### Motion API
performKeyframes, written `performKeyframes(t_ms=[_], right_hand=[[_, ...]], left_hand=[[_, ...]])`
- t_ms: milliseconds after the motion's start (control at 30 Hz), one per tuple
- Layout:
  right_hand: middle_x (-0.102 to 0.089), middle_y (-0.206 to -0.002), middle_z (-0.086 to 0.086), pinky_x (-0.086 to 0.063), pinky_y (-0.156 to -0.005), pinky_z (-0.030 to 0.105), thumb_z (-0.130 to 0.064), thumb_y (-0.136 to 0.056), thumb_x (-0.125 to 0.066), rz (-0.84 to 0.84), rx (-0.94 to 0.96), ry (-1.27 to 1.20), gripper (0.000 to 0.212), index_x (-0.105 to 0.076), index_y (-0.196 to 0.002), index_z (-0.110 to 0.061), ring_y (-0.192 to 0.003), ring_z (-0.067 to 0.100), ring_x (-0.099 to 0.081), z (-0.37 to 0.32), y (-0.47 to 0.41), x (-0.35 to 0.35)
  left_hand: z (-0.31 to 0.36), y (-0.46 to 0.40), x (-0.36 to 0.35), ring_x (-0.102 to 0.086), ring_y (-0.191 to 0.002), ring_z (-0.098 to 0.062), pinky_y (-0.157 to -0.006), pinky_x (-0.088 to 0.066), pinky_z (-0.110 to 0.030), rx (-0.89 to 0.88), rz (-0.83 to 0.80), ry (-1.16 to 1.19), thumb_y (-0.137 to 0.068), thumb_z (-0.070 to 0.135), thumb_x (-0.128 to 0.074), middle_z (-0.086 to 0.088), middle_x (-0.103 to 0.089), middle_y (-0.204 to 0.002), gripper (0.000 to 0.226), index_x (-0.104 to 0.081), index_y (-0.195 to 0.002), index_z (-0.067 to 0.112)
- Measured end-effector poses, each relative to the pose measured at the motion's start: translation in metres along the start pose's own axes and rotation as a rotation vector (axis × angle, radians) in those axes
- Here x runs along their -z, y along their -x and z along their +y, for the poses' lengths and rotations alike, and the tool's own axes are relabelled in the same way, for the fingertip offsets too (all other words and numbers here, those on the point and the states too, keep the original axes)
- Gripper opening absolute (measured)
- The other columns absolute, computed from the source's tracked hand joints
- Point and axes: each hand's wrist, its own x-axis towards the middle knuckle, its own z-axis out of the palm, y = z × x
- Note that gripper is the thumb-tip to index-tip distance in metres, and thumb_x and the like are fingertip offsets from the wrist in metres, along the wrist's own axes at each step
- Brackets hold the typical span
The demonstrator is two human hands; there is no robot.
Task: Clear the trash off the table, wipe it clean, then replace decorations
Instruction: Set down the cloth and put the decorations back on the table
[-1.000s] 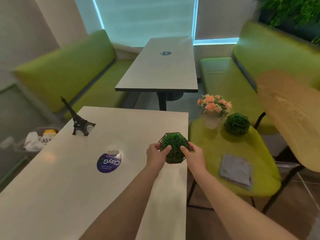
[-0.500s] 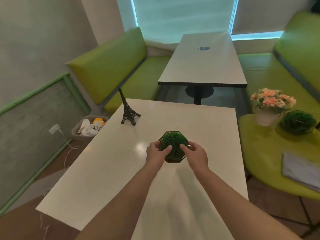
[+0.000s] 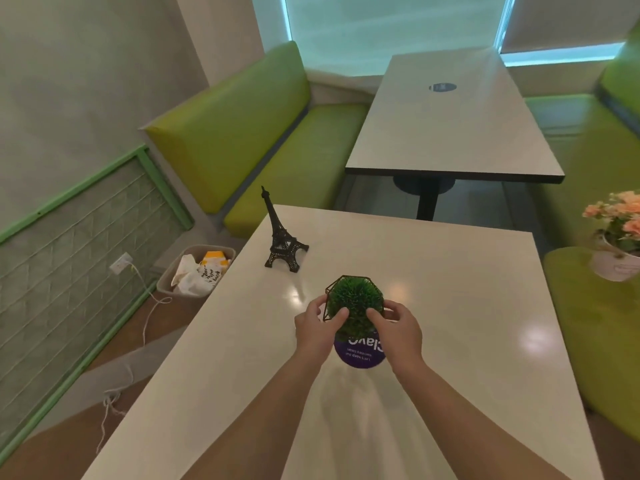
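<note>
Decorations are going back onto the counter (image 3: 450, 323), so the clearing and wiping look finished and the last step is in hand. Far left on the floor, a bin (image 3: 194, 271) holds crumpled trash. Next, a small Eiffel Tower model (image 3: 282, 237) stands upright near the counter's far left corner. At centre, the left hand (image 3: 317, 329) and the right hand (image 3: 398, 329) each curl fingers and thumb round a grass ball in a wire frame (image 3: 353, 306), held at a purple round sticker (image 3: 360, 351); whether it rests on the counter I cannot tell. Far right, a pot of pink flowers (image 3: 616, 244) waits on a green seat (image 3: 595, 323). The next move likely calls for setting the ball down steadily, releasing both grips, then fetching the flowers.
</note>
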Motion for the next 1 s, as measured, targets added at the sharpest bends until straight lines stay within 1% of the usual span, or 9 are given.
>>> performKeyframes(t_ms=[200, 333, 567, 700, 733, 800, 867, 933, 1000], right_hand=[[-0.065, -0.109, 0.000, -0.038, -0.061, 0.013, -0.029, -0.089, -0.068, 0.028, 0.009, 0.027, 0.036, -0.061, -0.122, -0.016, -0.095, 0.013, -0.061, -0.014, -0.034, -0.026], [-0.065, -0.112, 0.001, -0.036, -0.061, 0.010, -0.028, -0.089, -0.068, 0.046, -0.005, 0.049, 0.038, -0.061, -0.124, -0.015, -0.096, 0.012, -0.059, -0.016, -0.051, -0.039], [-0.063, -0.114, 0.002, -0.038, -0.067, 0.014, -0.027, -0.089, -0.067, 0.108, -0.011, 0.102, 0.039, -0.060, -0.124, -0.012, -0.100, 0.013, -0.058, -0.024, -0.085, -0.078], [-0.062, -0.116, 0.003, -0.041, -0.075, 0.019, -0.027, -0.088, -0.067, 0.142, -0.025, 0.123, 0.040, -0.060, -0.125, -0.012, -0.102, 0.015, -0.059, -0.027, -0.101, -0.101], [-0.062, -0.117, 0.003, -0.041, -0.076, 0.020, -0.026, -0.088, -0.067, 0.150, -0.027, 0.124, 0.040, -0.060, -0.125, -0.012, -0.102, 0.015, -0.059, -0.028, -0.105, -0.106], [-0.061, -0.116, 0.003, -0.041, -0.075, 0.020, -0.025, -0.088, -0.067, 0.173, -0.033, 0.122, 0.039, -0.060, -0.124, -0.012, -0.099, 0.014, -0.058, -0.030, -0.114, -0.120], [-0.061, -0.116, 0.004, -0.039, -0.073, 0.018, -0.024, -0.088, -0.066, 0.189, -0.031, 0.119, 0.038, -0.060, -0.123, -0.012, -0.099, 0.013, -0.057, -0.030, -0.122, -0.130], [-0.061, -0.116, 0.004, -0.038, -0.069, 0.015, -0.023, -0.088, -0.066, 0.197, -0.032, 0.130, 0.038, -0.060, -0.123, -0.010, -0.099, 0.013, -0.056, -0.031, -0.129, -0.138], [-0.061, -0.116, 0.005, -0.034, -0.063, 0.008, -0.022, -0.089, -0.066, 0.205, -0.038, 0.138, 0.037, -0.060, -0.124, -0.009, -0.097, 0.011, -0.054, -0.031, -0.135, -0.144]], left_hand=[[0.013, -0.042, 0.004, -0.050, -0.109, -0.013, -0.082, -0.042, -0.023, -0.003, -0.066, 0.043, -0.090, 0.031, -0.068, -0.006, -0.050, -0.135, 0.054, -0.047, -0.139, 0.024], [0.017, -0.062, 0.005, -0.049, -0.107, -0.013, -0.085, -0.042, -0.025, 0.024, -0.062, 0.056, -0.089, 0.029, -0.069, -0.005, -0.051, -0.134, 0.059, -0.043, -0.141, 0.018], [0.014, -0.115, 0.016, -0.048, -0.106, -0.012, -0.086, -0.040, -0.026, 0.069, -0.036, 0.026, -0.086, 0.039, -0.071, -0.006, -0.047, -0.137, 0.066, -0.045, -0.140, 0.012], [0.012, -0.144, 0.022, -0.054, -0.118, -0.022, -0.100, -0.044, -0.033, 0.155, -0.091, 0.015, -0.086, 0.047, -0.068, -0.008, -0.053, -0.135, 0.071, -0.044, -0.141, 0.008], [0.011, -0.150, 0.023, -0.057, -0.114, -0.023, -0.102, -0.046, -0.037, 0.178, -0.112, 0.016, -0.086, 0.049, -0.067, -0.008, -0.058, -0.129, 0.065, -0.050, -0.135, 0.010], [0.008, -0.167, 0.028, -0.061, -0.095, -0.018, -0.097, -0.050, -0.042, 0.180, -0.160, 0.011, -0.088, 0.048, -0.066, -0.004, -0.066, -0.105, 0.030, -0.062, -0.100, 0.022], [0.006, -0.179, 0.032, -0.060, -0.083, -0.013, -0.094, -0.052, -0.042, 0.175, -0.179, 0.023, -0.090, 0.044, -0.065, 0.005, -0.065, -0.087, 0.020, -0.056, -0.077, 0.031], [0.007, -0.188, 0.034, -0.059, -0.079, -0.010, -0.090, -0.052, -0.038, 0.175, -0.198, 0.042, -0.091, 0.042, -0.064, 0.009, -0.063, -0.082, 0.021, -0.056, -0.075, 0.032], [0.009, -0.194, 0.037, -0.056, -0.070, -0.008, -0.077, -0.050, -0.032, 0.165, -0.202, 0.067, -0.091, 0.042, -0.064, 0.008, -0.061, -0.076, 0.019, -0.061, -0.079, 0.028]])
